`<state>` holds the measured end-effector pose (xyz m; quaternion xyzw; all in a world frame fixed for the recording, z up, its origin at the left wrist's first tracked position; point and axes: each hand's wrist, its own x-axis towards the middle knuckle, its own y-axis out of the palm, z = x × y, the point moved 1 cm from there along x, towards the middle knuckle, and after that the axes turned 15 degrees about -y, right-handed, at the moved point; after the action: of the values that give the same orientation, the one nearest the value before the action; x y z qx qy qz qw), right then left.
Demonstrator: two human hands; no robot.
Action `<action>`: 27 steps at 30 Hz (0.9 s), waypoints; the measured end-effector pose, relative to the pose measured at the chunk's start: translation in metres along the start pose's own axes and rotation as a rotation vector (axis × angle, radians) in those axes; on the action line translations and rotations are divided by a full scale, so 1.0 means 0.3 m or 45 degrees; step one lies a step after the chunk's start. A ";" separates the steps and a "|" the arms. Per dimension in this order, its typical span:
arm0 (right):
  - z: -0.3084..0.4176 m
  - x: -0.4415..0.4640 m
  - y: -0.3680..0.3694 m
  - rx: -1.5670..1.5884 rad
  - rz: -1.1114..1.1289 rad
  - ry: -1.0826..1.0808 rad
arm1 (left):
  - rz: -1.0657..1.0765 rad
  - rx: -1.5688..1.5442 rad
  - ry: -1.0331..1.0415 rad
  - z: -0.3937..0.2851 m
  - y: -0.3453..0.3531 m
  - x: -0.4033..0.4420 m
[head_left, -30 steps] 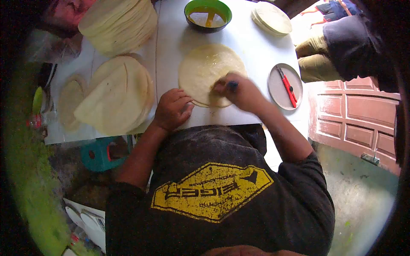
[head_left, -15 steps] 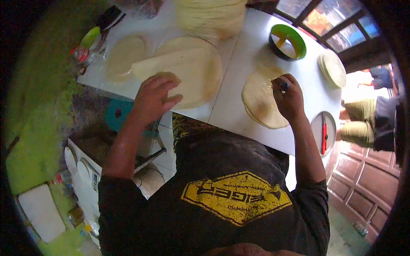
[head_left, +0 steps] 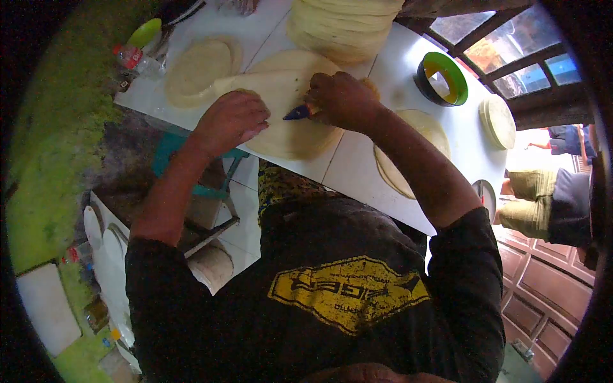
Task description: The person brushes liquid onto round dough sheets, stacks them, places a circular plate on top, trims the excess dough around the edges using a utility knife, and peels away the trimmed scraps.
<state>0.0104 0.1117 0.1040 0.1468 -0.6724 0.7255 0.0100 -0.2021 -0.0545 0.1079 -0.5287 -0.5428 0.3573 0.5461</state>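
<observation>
My left hand [head_left: 235,121] is closed at the left edge of the middle pile of thin dough rounds [head_left: 287,137], its fingers pinched at the folded top sheet. Over the same pile, my right hand [head_left: 341,99] is wrapped round a brush [head_left: 297,113] with a dark blue handle end pointing left. Right of it on the white table lies a smaller stack of rounds [head_left: 426,133], partly behind my right forearm. A green bowl [head_left: 443,78] with yellow liquid stands beyond.
A tall stack of rounds [head_left: 341,29] is at the back, smaller rounds [head_left: 201,70] at the left, more rounds [head_left: 497,121] at the right. A plate [head_left: 485,193] sits by the right edge. Another person [head_left: 543,201] stands beyond. A bottle [head_left: 137,60] lies at the left.
My right hand has moved left with the brush, from the smaller stack to the middle pile. My left hand went left to that pile and its fingers closed. The view has turned left.
</observation>
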 end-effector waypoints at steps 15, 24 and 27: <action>0.058 0.073 -0.006 0.138 0.251 0.212 | 0.207 -0.083 -0.280 0.035 0.001 0.065; -0.017 0.127 -0.062 0.006 0.060 0.145 | -0.166 -0.041 -0.257 0.067 -0.009 0.025; -0.038 0.156 -0.109 0.165 0.171 0.291 | -0.196 0.025 -0.227 0.196 0.020 -0.015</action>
<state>-0.0297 0.1174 0.1458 0.0182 -0.6268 0.7784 0.0282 -0.2590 -0.0467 0.0924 -0.4461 -0.6249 0.3650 0.5266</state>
